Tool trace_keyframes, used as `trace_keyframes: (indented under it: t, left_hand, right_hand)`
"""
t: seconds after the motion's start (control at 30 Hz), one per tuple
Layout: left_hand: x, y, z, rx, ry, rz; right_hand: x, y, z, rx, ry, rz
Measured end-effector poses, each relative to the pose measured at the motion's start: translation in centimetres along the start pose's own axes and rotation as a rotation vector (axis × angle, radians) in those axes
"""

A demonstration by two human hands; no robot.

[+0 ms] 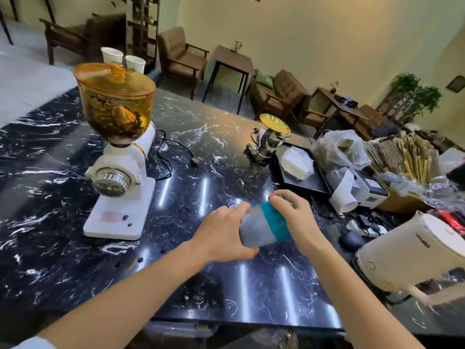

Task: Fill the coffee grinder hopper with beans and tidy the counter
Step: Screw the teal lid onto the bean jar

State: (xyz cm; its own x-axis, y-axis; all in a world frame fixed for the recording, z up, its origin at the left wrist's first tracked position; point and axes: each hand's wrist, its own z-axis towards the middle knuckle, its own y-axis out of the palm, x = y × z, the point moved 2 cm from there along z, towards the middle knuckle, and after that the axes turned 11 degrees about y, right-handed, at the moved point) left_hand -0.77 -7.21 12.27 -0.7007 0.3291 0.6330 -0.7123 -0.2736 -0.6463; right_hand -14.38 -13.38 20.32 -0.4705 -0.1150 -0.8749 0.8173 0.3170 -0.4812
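A white coffee grinder [118, 197] stands at the left of the black marble counter [214, 157]. Its amber hopper [114, 102] holds beans and has its lid on. I hold a grey canister [256, 229] with a teal lid [275, 221], tilted on its side above the counter. My left hand [224, 235] grips the grey body. My right hand [292, 215] wraps the teal lid. A few loose beans [127, 220] lie on the grinder's base, and other stray beans [140, 259] lie on the counter near my left forearm.
A black power cable [166, 157] trails right of the grinder. A chrome stand with a yellow dish [270, 137] sits mid-counter. To the right are a black tray [297, 177], plastic bags [339, 149], a receipt printer [362, 190] and a white kettle [412, 253]. Two paper cups [123, 59] stand behind the grinder.
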Motion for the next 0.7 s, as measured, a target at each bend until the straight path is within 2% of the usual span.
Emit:
trace_keyframes:
  t: [0.1,0.17,0.27,0.33,0.53,0.7]
  left_hand:
    - [-0.1,0.4,-0.4,-0.046,-0.109,-0.314]
    - [0.1,0.6,-0.6,-0.02,-0.099,-0.337]
    - [0.3,0.4,-0.6,-0.029,-0.049,-0.313]
    - [0.3,0.2,-0.7,-0.042,-0.036,-0.298]
    - [-0.1,-0.8,-1.4,-0.133,0.008,-0.187]
    - [0.4,-1.9,-1.2,0.106,-0.067,-0.076]
  right_hand:
    - [-0.4,-0.7,-0.6,-0.018,-0.295,-0.146]
    - [-1.0,-0.9,-0.8,-0.068,-0.393,-0.24]
    - [-1.4,-1.1,-0.6,-0.17,-0.294,-0.207]
    - [-1.3,-1.1,-0.7,-0.176,-0.235,-0.186]
    - [-1.3,-0.4,-1.7,-0.168,-0.252,-0.239]
    - [-1.9,0.7,-1.2,0.013,-0.041,-0.198]
